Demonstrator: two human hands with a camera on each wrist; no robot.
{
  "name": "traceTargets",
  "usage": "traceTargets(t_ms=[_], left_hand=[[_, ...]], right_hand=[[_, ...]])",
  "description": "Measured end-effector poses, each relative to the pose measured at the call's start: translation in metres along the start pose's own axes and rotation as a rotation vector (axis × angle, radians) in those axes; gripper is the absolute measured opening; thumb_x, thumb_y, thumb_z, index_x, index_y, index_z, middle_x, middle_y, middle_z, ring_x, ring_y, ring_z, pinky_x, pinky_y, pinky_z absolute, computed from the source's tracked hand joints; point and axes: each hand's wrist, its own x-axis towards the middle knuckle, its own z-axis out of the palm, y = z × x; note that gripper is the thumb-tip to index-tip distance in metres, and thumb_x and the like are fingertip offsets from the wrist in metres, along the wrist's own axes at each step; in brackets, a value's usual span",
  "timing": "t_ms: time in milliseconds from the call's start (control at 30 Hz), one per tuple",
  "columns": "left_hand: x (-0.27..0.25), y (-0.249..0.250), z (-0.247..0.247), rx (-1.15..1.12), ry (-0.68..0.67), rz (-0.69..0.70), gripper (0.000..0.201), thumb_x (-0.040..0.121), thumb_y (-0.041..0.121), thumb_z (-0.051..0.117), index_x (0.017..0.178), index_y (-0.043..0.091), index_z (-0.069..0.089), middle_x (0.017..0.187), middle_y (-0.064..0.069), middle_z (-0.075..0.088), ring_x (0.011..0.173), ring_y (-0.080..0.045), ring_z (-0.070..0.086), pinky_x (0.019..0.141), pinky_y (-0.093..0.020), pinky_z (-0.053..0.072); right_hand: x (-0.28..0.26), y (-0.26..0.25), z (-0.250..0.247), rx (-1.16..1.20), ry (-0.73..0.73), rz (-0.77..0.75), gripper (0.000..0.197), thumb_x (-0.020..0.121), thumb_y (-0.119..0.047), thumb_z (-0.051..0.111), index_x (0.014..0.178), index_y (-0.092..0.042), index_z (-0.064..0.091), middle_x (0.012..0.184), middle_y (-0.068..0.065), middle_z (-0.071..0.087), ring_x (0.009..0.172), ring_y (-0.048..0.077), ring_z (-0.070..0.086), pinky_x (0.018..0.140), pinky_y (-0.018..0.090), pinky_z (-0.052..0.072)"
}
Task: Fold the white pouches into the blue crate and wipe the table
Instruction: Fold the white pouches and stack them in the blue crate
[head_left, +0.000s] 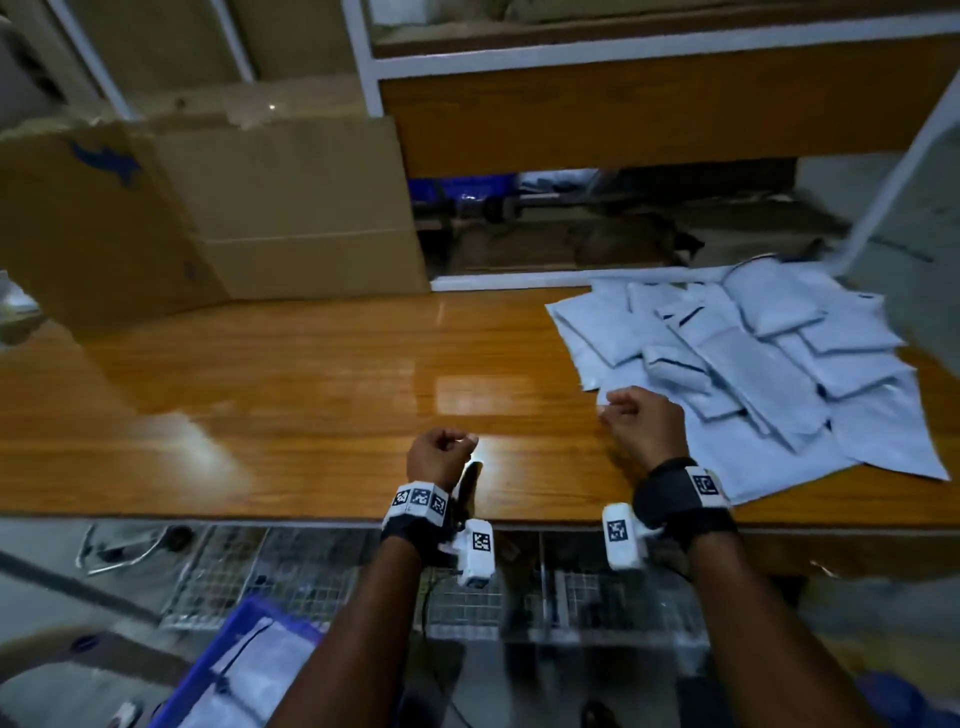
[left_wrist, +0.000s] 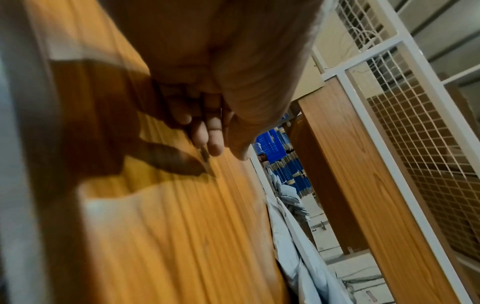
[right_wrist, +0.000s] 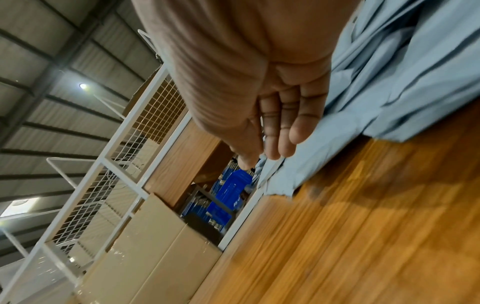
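Note:
Several white pouches (head_left: 753, 353) lie in a loose overlapping pile on the right part of the wooden table (head_left: 311, 389); the pile also shows in the wrist views as pale pouches (left_wrist: 293, 257) and pale pouches (right_wrist: 415, 72). My right hand (head_left: 641, 423) is at the pile's near-left edge. In the right wrist view, the right hand (right_wrist: 272, 133) has thumb and fingers closed on a pouch's edge. My left hand (head_left: 441, 452) hovers over bare wood near the front edge. Its fingers (left_wrist: 207, 133) are loosely curled and hold nothing. The blue crate (head_left: 208, 670) stands below the table at the lower left, with a white pouch inside.
Large cardboard boxes (head_left: 208, 218) stand along the table's back left. A wooden shelf unit (head_left: 623, 114) with a white frame rises behind, with blue crates (head_left: 457, 187) in the gap under it. Wire mesh (head_left: 291, 571) lies below the table's front edge.

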Motion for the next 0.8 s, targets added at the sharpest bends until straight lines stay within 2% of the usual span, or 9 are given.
traceTargets(t_ms=[167,267,367,433,467,533,600,700,800], left_hand=[[0.008,0.013,0.025,0.082,0.015,-0.018,0.024,0.072,0.043,0.083,0.078,0.021,0.075,0.076,0.005,0.075,0.079,-0.017,0.071,0.081,-0.038,0.06],[0.017,0.01,0.032,0.095,0.006,-0.04,0.032,0.061,0.053,0.081,0.073,0.024,0.074,0.069,0.006,0.074,0.073,-0.019,0.073,0.074,-0.041,0.062],[0.018,0.011,0.034,0.089,-0.002,-0.024,0.035,0.064,0.049,0.082,0.075,0.017,0.073,0.065,-0.004,0.072,0.065,-0.024,0.071,0.063,-0.043,0.06],[0.016,0.013,0.033,0.05,-0.018,-0.058,0.035,0.066,0.046,0.084,0.077,0.014,0.073,0.067,-0.011,0.072,0.06,-0.027,0.069,0.058,-0.048,0.059],[0.016,0.013,0.031,0.028,-0.027,-0.072,0.034,0.068,0.044,0.084,0.078,0.013,0.074,0.069,-0.013,0.072,0.059,-0.027,0.069,0.056,-0.047,0.059],[0.015,0.015,0.03,-0.046,-0.032,-0.1,0.025,0.075,0.032,0.085,0.08,0.009,0.075,0.075,-0.015,0.073,0.061,-0.023,0.069,0.053,-0.035,0.057],[0.014,0.015,0.029,-0.16,-0.036,-0.135,0.02,0.077,0.023,0.085,0.078,0.007,0.074,0.08,-0.017,0.073,0.067,-0.02,0.07,0.06,-0.03,0.056],[0.013,0.012,0.029,-0.191,-0.065,-0.146,0.023,0.077,0.026,0.085,0.081,0.007,0.074,0.081,-0.012,0.073,0.077,-0.021,0.069,0.068,-0.034,0.06],[0.016,0.008,0.023,-0.119,-0.036,-0.084,0.022,0.084,0.031,0.078,0.082,0.009,0.074,0.079,-0.011,0.072,0.074,-0.02,0.067,0.061,-0.025,0.055]], right_hand=[[0.023,0.024,-0.025,0.057,0.044,0.028,0.029,0.08,-0.028,0.077,0.106,-0.016,0.073,0.1,0.005,0.074,0.097,0.018,0.067,0.086,0.026,0.048],[0.036,0.033,-0.038,0.049,0.096,-0.024,0.031,0.079,-0.024,0.079,0.107,-0.012,0.072,0.105,0.007,0.073,0.097,0.02,0.067,0.086,0.026,0.048],[0.058,0.038,-0.048,-0.015,0.156,-0.044,0.045,0.07,-0.028,0.085,0.11,-0.015,0.069,0.106,0.011,0.069,0.1,0.028,0.064,0.088,0.037,0.053],[0.072,0.038,-0.051,-0.116,0.119,-0.039,0.059,0.064,-0.032,0.088,0.116,-0.017,0.065,0.111,0.013,0.062,0.106,0.032,0.058,0.089,0.039,0.051],[0.078,0.037,-0.05,-0.162,0.08,-0.034,0.064,0.063,-0.031,0.089,0.12,-0.017,0.062,0.115,0.014,0.059,0.11,0.034,0.054,0.091,0.039,0.049],[0.088,0.037,-0.047,-0.252,0.023,-0.043,0.068,0.063,-0.027,0.088,0.124,-0.016,0.06,0.12,0.017,0.053,0.116,0.037,0.046,0.094,0.04,0.045],[0.096,0.036,-0.042,-0.335,0.026,-0.079,0.061,0.066,-0.023,0.083,0.123,-0.015,0.062,0.119,0.02,0.053,0.115,0.04,0.045,0.093,0.042,0.045],[0.101,0.032,-0.039,-0.43,0.066,-0.113,0.032,0.079,-0.022,0.071,0.109,-0.013,0.072,0.108,0.021,0.06,0.104,0.042,0.054,0.086,0.043,0.051],[0.092,0.022,-0.032,-0.43,0.102,-0.17,0.021,0.084,-0.02,0.064,0.098,-0.011,0.077,0.097,0.019,0.065,0.09,0.039,0.062,0.075,0.037,0.052]])
